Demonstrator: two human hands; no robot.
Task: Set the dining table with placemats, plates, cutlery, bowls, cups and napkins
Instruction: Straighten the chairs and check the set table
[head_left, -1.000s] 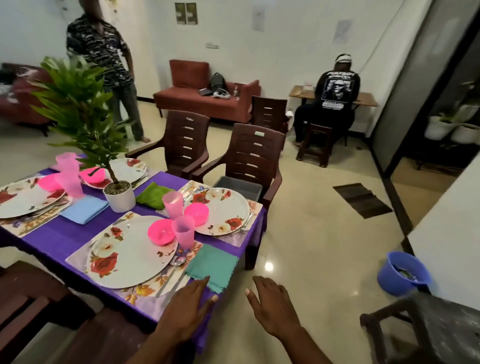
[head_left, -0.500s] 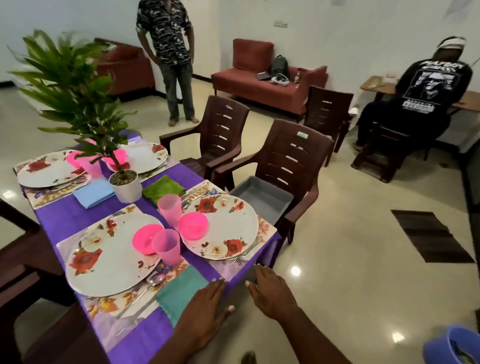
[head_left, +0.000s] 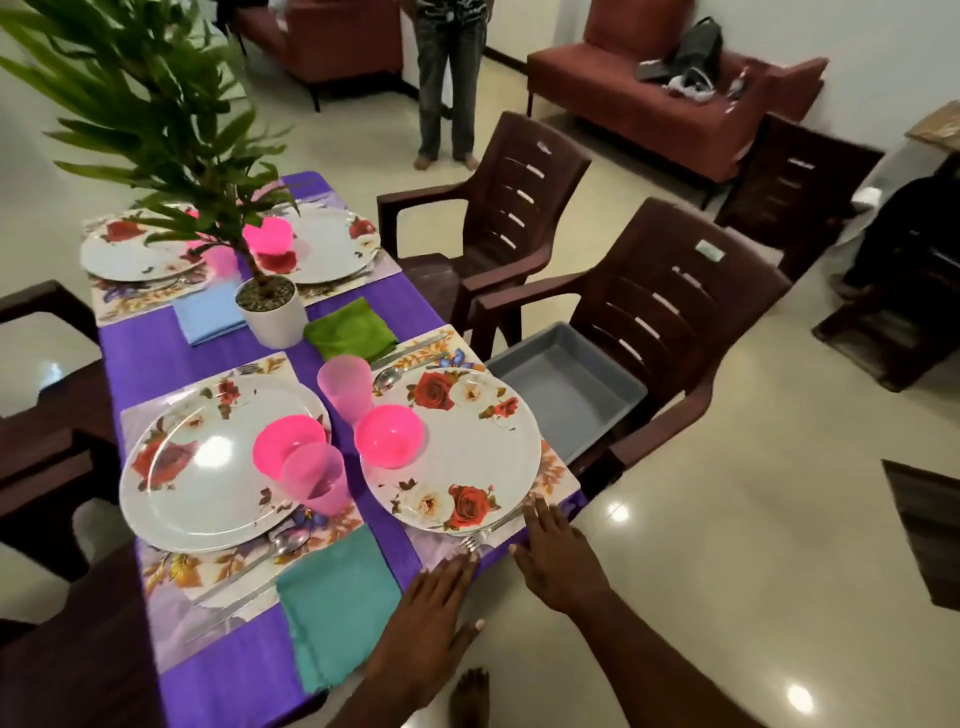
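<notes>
A pale tiled floor (head_left: 727, 519) is stretching around a bench (head_left: 218, 680) that is wearing a purple cloth, with brown plastic chairs drawn up along its sides. At the near corner both hands are lying flat with straight fingers, gripping nothing: the left hand (head_left: 431, 618) is resting palm down on the cloth, its fingertips reaching the tines of a fork (head_left: 493, 530), and the right hand (head_left: 556, 556) is touching the edge of the floral placemat (head_left: 561, 475) just beside the near right plate (head_left: 467, 452). That plate is sitting on the placemat and carrying a pink bowl (head_left: 388, 435) at its left rim, with a pink cup (head_left: 345, 387) standing just behind the bowl and a spoon (head_left: 387, 378) lying beside it. A teal napkin (head_left: 332, 608) is lying just left of the left hand, next to the near left plate (head_left: 208, 467), which is holding a second pink bowl (head_left: 283, 444) with a second pink cup (head_left: 314, 480) in front of it. Farther back a green napkin (head_left: 350, 332) and a blue napkin (head_left: 208, 319) are flanking a potted plant (head_left: 270, 306), and two more set places are lying beyond it. A grey tray (head_left: 566, 389) is sitting on the seat of the nearest chair (head_left: 675, 312), and a person's legs (head_left: 447, 88) are standing by a red sofa (head_left: 649, 98).
</notes>
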